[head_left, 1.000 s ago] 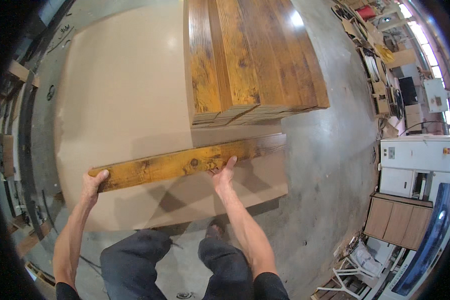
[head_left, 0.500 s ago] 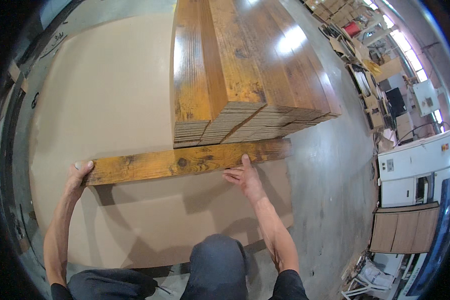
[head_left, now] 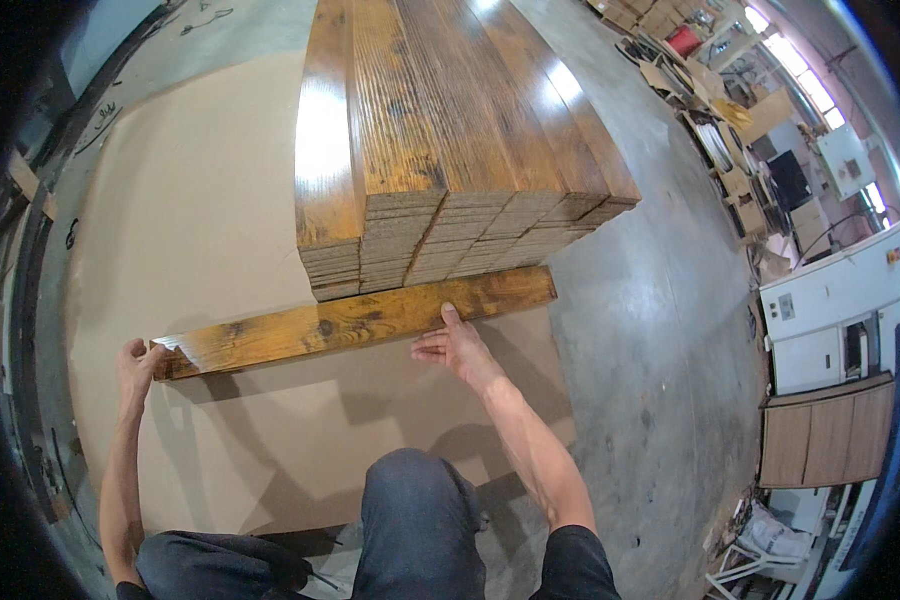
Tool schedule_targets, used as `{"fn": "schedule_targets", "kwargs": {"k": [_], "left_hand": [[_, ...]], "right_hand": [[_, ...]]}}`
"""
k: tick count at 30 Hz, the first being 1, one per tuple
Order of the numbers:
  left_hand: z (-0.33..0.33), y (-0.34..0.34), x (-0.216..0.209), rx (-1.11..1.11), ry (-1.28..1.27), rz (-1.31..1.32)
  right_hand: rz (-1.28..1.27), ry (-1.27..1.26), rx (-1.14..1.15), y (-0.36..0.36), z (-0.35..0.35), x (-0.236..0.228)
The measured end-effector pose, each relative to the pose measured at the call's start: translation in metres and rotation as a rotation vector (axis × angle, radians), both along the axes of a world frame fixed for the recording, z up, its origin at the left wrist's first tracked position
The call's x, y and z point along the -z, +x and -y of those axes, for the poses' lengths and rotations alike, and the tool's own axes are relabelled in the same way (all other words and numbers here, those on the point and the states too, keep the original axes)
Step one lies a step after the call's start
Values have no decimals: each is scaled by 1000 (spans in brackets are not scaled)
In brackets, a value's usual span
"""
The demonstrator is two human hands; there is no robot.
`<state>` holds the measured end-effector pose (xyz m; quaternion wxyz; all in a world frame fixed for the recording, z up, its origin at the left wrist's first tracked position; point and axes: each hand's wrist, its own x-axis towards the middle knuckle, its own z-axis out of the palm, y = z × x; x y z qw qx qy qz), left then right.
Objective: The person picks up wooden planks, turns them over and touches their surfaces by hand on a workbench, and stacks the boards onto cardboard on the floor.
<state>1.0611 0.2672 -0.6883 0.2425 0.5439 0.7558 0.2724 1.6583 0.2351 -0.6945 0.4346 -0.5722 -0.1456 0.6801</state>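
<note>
Left hand (head_left: 136, 362) curled round the left end of a plank (head_left: 355, 322), right hand (head_left: 454, 346) open and flat, fingers on its near edge, plank on beige board (head_left: 190, 220) against stacked planks (head_left: 440, 140), white cabinet (head_left: 830, 310) far right

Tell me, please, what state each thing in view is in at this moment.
Single wooden plank: lying crosswise before the stack, held at two places.
Left hand: gripping the plank's left end.
Right hand: fingers flat against the plank's near edge.
Stack of planks: neatly piled, several layers, glossy tops.
Brown sheet: spread flat beneath plank and stack.
Wooden cabinet: doors closed.
</note>
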Motion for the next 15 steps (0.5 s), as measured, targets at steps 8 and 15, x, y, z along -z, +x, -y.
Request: {"fn": "schedule_targets", "kwargs": {"k": [8, 15], "left_hand": [[54, 12, -27, -266, -275, 650], [69, 29, 2, -383, -229, 1096]], "right_hand": [[-177, 82, 178, 21, 31, 6], [-12, 189, 333, 69, 17, -9]]}}
